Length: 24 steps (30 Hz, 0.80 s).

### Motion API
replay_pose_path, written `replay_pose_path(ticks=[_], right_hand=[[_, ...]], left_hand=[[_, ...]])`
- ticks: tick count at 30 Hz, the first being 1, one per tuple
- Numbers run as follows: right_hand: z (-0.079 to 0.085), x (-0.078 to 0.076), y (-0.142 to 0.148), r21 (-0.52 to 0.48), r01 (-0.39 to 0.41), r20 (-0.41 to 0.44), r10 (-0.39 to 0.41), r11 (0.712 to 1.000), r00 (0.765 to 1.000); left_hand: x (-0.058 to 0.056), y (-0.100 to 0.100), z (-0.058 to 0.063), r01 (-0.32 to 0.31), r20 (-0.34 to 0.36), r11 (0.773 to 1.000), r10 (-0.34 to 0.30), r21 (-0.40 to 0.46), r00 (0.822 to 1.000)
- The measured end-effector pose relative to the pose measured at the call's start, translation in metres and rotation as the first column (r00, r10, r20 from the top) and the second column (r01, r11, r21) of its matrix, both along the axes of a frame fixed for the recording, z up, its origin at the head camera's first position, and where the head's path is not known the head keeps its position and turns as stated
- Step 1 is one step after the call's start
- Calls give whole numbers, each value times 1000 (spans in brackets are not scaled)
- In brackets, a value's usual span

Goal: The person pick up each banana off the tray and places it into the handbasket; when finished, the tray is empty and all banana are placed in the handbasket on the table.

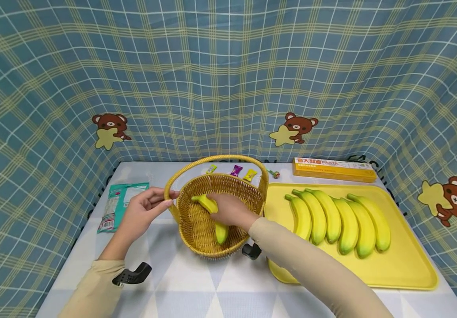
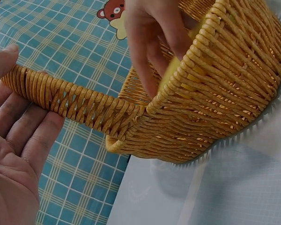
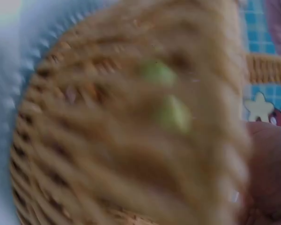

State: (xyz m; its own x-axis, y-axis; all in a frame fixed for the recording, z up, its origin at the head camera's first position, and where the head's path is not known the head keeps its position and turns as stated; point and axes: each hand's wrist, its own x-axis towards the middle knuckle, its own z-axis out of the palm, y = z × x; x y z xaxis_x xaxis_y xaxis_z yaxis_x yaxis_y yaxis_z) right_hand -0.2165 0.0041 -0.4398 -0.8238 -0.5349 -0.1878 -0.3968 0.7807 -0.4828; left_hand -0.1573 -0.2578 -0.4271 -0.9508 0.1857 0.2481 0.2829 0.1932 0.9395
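Head view: from above the near edge, facing far and down, back enough to take in the counter [image 1: 180,287], basket [image 1: 198,229] and upright cloth [image 1: 220,79].
Left wrist view: from near left, tilted, close beside the basket, facing far past its handle [image 2: 84,103].
Right wrist view: from near right, tilted, blurred, right against the basket's outer wall.
Both wrist views share: basket, handle, left grip [image 2: 18,140], right grip [image 2: 154,28].

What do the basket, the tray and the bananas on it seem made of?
Basket: slightly glossy wicker, perhaps rattan or plastic; woven strands show. Tray: probably smooth plastic, uniformly yellow with a raised rim. Bananas: smooth, satiny yellow surfaces, greenish ends; fruit peel or plastic, unclear.
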Motion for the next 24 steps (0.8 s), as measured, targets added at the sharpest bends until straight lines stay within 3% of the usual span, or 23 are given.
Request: replay_pose_path(ticks=[8,15,21,24], right_hand=[[-9,16,-17,21,39,45,-40,999,998],[-8,17,-15,20,32,57,-33,999,998],[-5,18,-7,-8,34,33,-34,999,999],[-1,22,0,-15,18,-20,-19,1000,1000]], left_hand=[[-1,0,0,-4,-6,1000,4,0,1000],[-1,0,1,2,-6,1000,-2,-6,1000],[-1,0,1,9,-16,1000,-10,-11,1000],[-1,-1,-1,9,-20,1000,-9,-11,1000]])
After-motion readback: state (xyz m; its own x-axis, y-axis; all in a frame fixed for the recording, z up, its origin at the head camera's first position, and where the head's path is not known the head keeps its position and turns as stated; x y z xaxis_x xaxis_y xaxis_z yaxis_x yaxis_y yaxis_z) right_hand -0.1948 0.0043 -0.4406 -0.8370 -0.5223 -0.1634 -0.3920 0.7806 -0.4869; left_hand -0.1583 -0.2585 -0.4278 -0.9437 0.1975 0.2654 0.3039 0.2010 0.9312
